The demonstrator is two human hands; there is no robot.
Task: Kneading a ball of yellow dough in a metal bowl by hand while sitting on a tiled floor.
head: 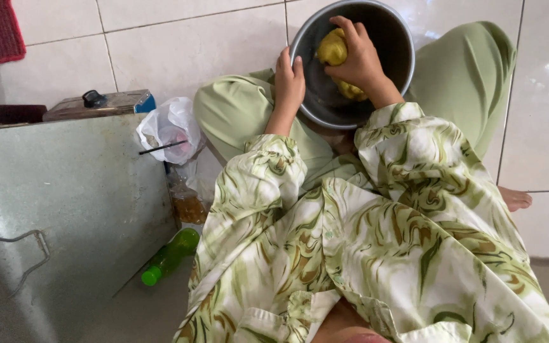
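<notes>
Yellow dough lump sitting inside steel bowl, w/ a second bit showing lower down under the wrist. Looking soft and pliable, prob. a bit tacky and dense, not fragile; giving way under pressure, so best taken from the top w/ whole palm and curled fingers, not pinched. Right hand pressing down into it, fingers wrapped over the lump, grasping the dough. Left hand clamping the bowl's near-left rim, thumb and fingers closed over the edge, steadying it. Bowl smooth metal, prob. slippery and light, tilting toward the body and resting betw. knees in pale green trousers, so the rim hold is mattering. Sitting on white tiled floor. Further out: white plastic bag beside left knee, green bottle lying on its side near grey metal box w/ wire handle.
</notes>
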